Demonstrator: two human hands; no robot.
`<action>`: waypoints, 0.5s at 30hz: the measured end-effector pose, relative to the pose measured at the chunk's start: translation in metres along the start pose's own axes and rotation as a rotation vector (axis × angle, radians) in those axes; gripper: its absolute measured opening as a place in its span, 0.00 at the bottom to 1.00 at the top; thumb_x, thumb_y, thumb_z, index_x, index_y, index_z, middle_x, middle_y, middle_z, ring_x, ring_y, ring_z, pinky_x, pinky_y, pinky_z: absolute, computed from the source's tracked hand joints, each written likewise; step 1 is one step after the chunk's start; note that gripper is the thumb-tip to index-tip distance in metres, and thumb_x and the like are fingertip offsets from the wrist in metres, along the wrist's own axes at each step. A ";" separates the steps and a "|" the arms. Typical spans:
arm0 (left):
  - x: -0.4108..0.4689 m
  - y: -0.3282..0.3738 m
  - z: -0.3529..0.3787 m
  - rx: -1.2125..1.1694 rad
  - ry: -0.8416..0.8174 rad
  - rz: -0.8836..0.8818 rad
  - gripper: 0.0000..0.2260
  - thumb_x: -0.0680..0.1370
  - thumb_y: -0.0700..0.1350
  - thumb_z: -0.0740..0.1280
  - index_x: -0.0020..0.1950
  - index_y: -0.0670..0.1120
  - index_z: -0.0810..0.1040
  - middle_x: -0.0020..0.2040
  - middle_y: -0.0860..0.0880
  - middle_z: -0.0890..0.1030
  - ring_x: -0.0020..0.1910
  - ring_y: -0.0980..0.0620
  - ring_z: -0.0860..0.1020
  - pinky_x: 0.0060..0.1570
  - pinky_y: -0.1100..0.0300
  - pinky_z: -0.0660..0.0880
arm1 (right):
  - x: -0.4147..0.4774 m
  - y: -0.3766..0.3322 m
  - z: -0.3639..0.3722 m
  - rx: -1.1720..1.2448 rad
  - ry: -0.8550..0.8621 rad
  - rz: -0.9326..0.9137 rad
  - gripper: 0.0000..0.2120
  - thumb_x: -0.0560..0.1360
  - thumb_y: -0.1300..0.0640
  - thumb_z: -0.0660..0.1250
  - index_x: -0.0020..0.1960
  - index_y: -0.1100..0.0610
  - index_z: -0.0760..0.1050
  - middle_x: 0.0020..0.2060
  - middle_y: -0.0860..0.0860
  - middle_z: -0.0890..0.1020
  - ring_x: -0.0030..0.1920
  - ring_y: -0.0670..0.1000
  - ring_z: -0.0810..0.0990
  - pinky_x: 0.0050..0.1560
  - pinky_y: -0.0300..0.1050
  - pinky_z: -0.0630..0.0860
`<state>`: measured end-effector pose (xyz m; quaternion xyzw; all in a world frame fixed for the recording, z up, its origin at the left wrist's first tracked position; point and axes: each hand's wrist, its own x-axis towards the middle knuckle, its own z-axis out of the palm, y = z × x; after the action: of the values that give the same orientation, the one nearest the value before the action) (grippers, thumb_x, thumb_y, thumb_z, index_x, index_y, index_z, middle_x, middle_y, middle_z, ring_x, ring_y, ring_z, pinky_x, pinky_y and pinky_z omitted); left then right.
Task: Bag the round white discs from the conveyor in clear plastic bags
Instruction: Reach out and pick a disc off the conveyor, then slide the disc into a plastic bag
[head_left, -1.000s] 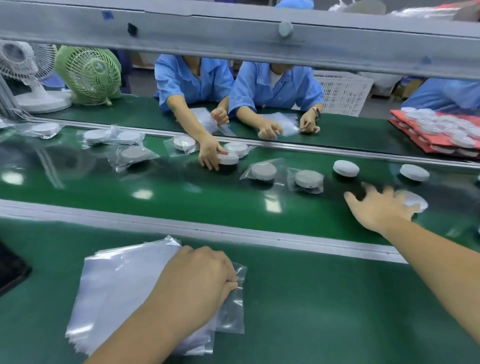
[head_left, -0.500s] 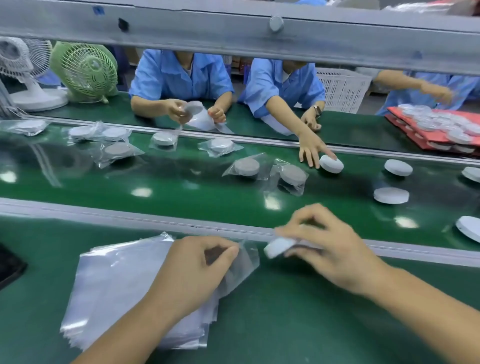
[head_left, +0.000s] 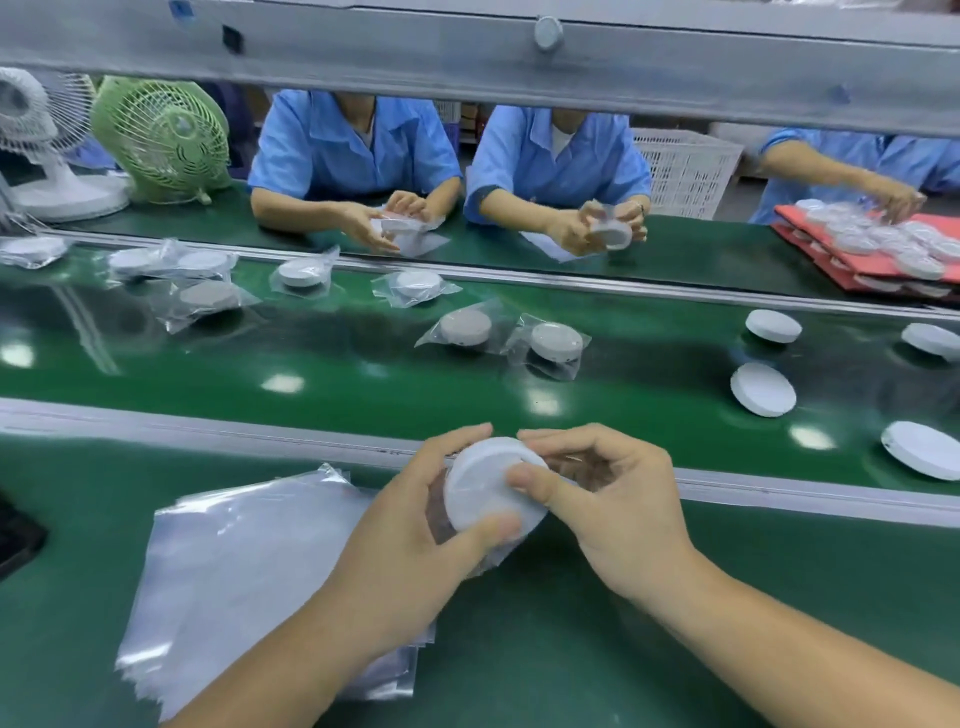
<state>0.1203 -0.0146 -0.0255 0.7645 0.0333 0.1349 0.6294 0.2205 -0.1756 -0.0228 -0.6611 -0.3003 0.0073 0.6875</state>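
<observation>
Factory line. Green desk (head_left: 519, 649) nearest, a grey rail (head_left: 208, 423) at its far edge, then a green conveyor (head_left: 363, 374), with workers (head_left: 353, 150) in blue seated across it.

Disc (head_left: 483, 488): held over the desk's far edge near frame centre, tilted, flat face toward the camera.
Left hand (head_left: 410, 540) cups it from 9 o'clock, fingers (head_left: 457, 441) curled over the top rim and thumb at 6 o'clock.
Right hand (head_left: 613, 509) meets it from 3 o'clock, thumb flat on the face, the other fingers curled behind the rim. Both hands are closed on the disc.
Clear bag (head_left: 587, 467): film shows between the right fingers and under the disc. Cannot tell how far in the disc sits.

Bag stack (head_left: 234, 561) lies flat on the desk at 8 o'clock from the disc, partly under the left forearm.
Four bare discs (head_left: 762, 388) lie on the conveyor at 2 to 3 o'clock, apart from one another.
Bagged discs (head_left: 465, 327) lie on the conveyor from 12 round to 10 o'clock.
Two workers opposite each hold a disc and a bag.
Red tray (head_left: 826, 262) loaded with discs sits far out at 2 o'clock, and a white basket (head_left: 685, 171) at 1 o'clock.
Two fans (head_left: 161, 137), one green and one white, stand at 10 o'clock.
</observation>
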 end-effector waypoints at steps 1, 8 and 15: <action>0.001 0.001 -0.002 0.052 0.018 0.018 0.25 0.72 0.47 0.78 0.63 0.67 0.74 0.57 0.61 0.83 0.54 0.59 0.83 0.51 0.66 0.78 | 0.001 -0.003 0.001 0.010 0.015 -0.016 0.11 0.65 0.46 0.82 0.46 0.46 0.86 0.45 0.49 0.88 0.47 0.50 0.87 0.48 0.38 0.81; -0.006 -0.003 -0.006 0.857 -0.185 0.146 0.37 0.68 0.81 0.57 0.74 0.69 0.60 0.70 0.74 0.67 0.68 0.75 0.62 0.63 0.78 0.59 | 0.012 -0.004 -0.028 -0.001 0.223 0.028 0.05 0.79 0.52 0.70 0.51 0.43 0.82 0.48 0.39 0.86 0.47 0.39 0.82 0.46 0.32 0.76; -0.001 -0.020 -0.005 0.880 -0.280 0.190 0.18 0.83 0.61 0.56 0.66 0.61 0.79 0.67 0.70 0.73 0.73 0.72 0.60 0.71 0.69 0.62 | -0.014 0.010 -0.052 -0.246 0.055 -0.020 0.08 0.76 0.55 0.73 0.48 0.41 0.84 0.48 0.41 0.86 0.50 0.43 0.83 0.50 0.32 0.76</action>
<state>0.1203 -0.0060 -0.0438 0.9692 -0.0681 0.0606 0.2287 0.2349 -0.2275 -0.0351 -0.7374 -0.2867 -0.0544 0.6092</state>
